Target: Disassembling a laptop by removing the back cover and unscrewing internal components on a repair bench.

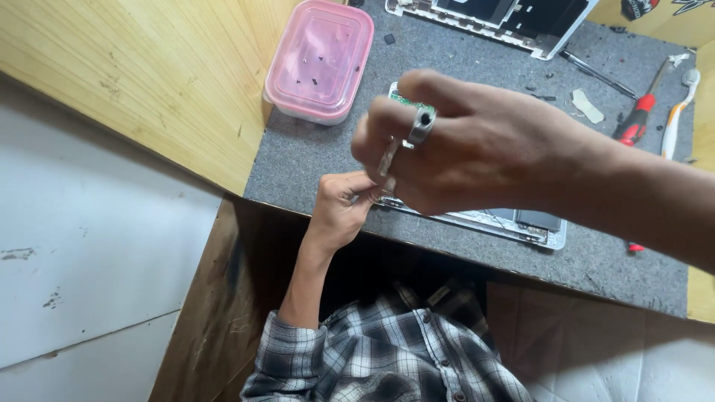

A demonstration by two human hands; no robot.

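Head view: our right hand (477, 141) pinches a small metal piece (387, 158); left hand (344, 205) fingers grip the opened device (521, 223) on the surface (313, 156).

Grey mat (313, 160) bears pink tub (320, 59), opened device (521, 223), perhaps screwdriver (637, 119).

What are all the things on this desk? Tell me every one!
Plastic box: one, pink lid, back left of the grey mat, tiny screws inside.
Grey mat: one, covers the desk.
Opened device: one, white frame, front edge of the mat, under the hands.
Second opened device: one, white, at the back.
Screwdriver: one, red handle, right side.
Toothbrush: one, white and orange, far right.
Left hand: fingers at the device's corner.
Right hand: wears a silver ring, pinches a small metal piece.
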